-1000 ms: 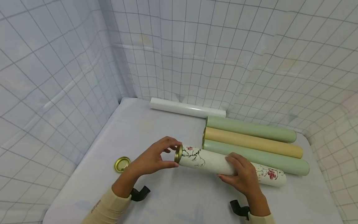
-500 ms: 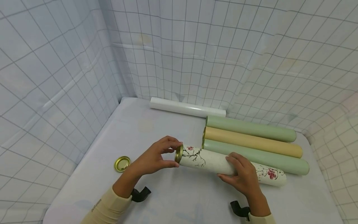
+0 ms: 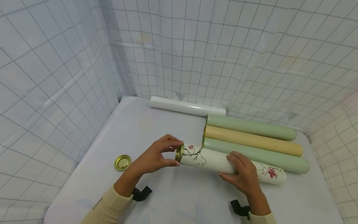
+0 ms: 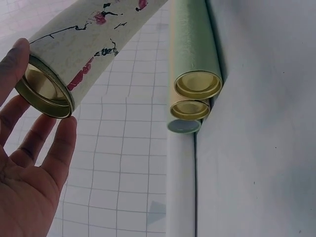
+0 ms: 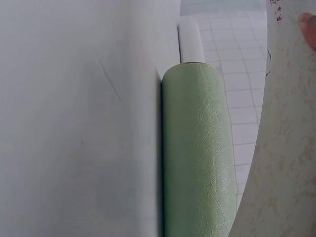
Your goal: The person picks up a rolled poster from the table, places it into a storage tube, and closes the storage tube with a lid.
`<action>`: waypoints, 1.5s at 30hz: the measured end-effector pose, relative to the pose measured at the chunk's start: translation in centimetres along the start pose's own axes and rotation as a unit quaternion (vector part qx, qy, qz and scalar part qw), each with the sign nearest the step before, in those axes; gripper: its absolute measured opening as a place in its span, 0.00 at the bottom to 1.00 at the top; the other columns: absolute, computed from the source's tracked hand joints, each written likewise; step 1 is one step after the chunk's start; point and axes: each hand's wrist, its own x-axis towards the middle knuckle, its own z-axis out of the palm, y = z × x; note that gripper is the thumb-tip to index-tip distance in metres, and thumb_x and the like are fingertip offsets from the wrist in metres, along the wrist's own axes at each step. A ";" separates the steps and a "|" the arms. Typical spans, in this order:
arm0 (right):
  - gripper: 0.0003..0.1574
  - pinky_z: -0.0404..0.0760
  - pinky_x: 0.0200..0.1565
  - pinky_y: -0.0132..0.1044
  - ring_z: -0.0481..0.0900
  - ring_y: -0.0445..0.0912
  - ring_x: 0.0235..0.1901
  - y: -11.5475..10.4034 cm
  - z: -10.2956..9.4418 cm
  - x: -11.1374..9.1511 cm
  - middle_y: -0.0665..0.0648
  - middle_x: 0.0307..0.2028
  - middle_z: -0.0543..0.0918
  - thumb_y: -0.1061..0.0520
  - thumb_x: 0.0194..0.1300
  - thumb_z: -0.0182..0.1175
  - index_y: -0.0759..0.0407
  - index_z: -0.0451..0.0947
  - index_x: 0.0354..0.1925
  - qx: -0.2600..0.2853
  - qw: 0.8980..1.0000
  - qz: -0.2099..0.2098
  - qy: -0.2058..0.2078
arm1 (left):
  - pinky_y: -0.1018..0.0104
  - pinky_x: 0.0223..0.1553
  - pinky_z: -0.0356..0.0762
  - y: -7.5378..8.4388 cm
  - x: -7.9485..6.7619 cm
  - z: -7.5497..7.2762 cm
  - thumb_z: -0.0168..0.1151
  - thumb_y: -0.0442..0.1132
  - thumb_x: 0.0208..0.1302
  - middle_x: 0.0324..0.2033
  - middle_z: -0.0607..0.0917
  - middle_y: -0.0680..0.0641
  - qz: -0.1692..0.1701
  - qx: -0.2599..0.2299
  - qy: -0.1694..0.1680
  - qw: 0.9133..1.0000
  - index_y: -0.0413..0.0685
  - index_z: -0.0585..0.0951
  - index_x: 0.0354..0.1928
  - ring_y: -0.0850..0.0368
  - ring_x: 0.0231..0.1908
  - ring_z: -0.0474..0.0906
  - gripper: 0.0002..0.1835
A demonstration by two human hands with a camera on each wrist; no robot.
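A white cardboard tube (image 3: pixel 213 160) printed with plum blossom branches is held slantwise, in front of the other tubes. My right hand (image 3: pixel 242 172) grips it around the middle, thumb on the near side. At its left end, my left hand (image 3: pixel 153 155) holds the gold metal rim (image 4: pixel 47 91) between thumb and fingertips. The left wrist view shows a gold surface inside that rim. A loose round gold lid (image 3: pixel 122 162) lies on the table, left of my left wrist. Only a fingertip (image 5: pixel 308 29) of the right hand shows in the right wrist view.
Beyond the held tube lie a green tube (image 3: pixel 257 155), a yellow tube (image 3: pixel 253 141) and another green tube (image 3: pixel 250 127), side by side. A plain white tube (image 3: pixel 187 106) lies at the back by the gridded curtain (image 3: pixel 190 56). White cloth (image 3: pixel 167 199) covers the table.
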 end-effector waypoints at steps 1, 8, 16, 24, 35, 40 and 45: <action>0.40 0.78 0.40 0.48 0.82 0.57 0.41 0.0 0.0 0.0 0.61 0.45 0.83 0.28 0.60 0.63 0.63 0.82 0.44 0.000 1.000 0.000 0.001 | 0.59 0.56 0.77 0.0 0.0 0.0 0.78 0.38 0.53 0.55 0.74 0.52 0.001 -0.001 0.000 1.000 0.48 0.76 0.66 0.55 0.56 0.75 0.36; 0.39 0.76 0.43 0.45 0.82 0.58 0.40 0.1 0.1 0.0 0.62 0.44 0.83 0.29 0.60 0.63 0.65 0.82 0.44 0.001 1.000 -0.007 0.011 | 0.60 0.57 0.77 0.0 0.0 0.2 0.76 0.37 0.54 0.54 0.73 0.51 0.002 -0.015 -0.003 1.000 0.46 0.75 0.66 0.54 0.56 0.74 0.36; 0.39 0.75 0.44 0.44 0.81 0.58 0.40 -0.1 0.1 0.0 0.63 0.44 0.83 0.30 0.60 0.63 0.65 0.82 0.43 0.007 1.000 -0.006 0.011 | 0.61 0.57 0.76 0.1 0.0 0.3 0.77 0.33 0.52 0.54 0.72 0.50 -0.001 -0.043 -0.004 0.999 0.48 0.75 0.66 0.52 0.57 0.75 0.37; 0.39 0.75 0.44 0.43 0.81 0.58 0.40 -0.2 0.0 0.2 0.63 0.44 0.83 0.30 0.61 0.63 0.66 0.82 0.42 0.008 1.000 -0.006 0.015 | 0.59 0.55 0.78 0.1 0.2 0.1 0.78 0.35 0.51 0.53 0.74 0.50 0.000 -0.038 -0.007 0.999 0.45 0.76 0.65 0.53 0.56 0.75 0.37; 0.39 0.76 0.44 0.41 0.81 0.58 0.38 -0.6 0.0 0.1 0.64 0.42 0.83 0.30 0.61 0.63 0.66 0.82 0.41 0.016 1.000 -0.012 0.020 | 0.60 0.53 0.79 0.8 -0.1 0.6 0.79 0.36 0.49 0.53 0.75 0.49 -0.021 -0.027 0.013 0.999 0.43 0.78 0.63 0.50 0.58 0.76 0.36; 0.39 0.76 0.43 0.41 0.81 0.58 0.38 -0.5 0.1 0.1 0.64 0.42 0.83 0.30 0.60 0.63 0.67 0.82 0.40 0.015 0.999 -0.010 0.028 | 0.59 0.54 0.78 0.7 0.0 0.9 0.78 0.38 0.50 0.54 0.75 0.48 -0.024 -0.008 0.018 1.000 0.43 0.77 0.65 0.49 0.60 0.75 0.37; 0.40 0.77 0.42 0.43 0.82 0.59 0.39 -0.2 0.1 0.1 0.64 0.42 0.84 0.29 0.60 0.63 0.66 0.82 0.41 0.007 0.999 -0.017 0.027 | 0.59 0.56 0.77 0.5 0.0 1.1 0.77 0.38 0.52 0.54 0.74 0.49 -0.023 -0.015 0.010 1.000 0.47 0.75 0.67 0.51 0.59 0.74 0.37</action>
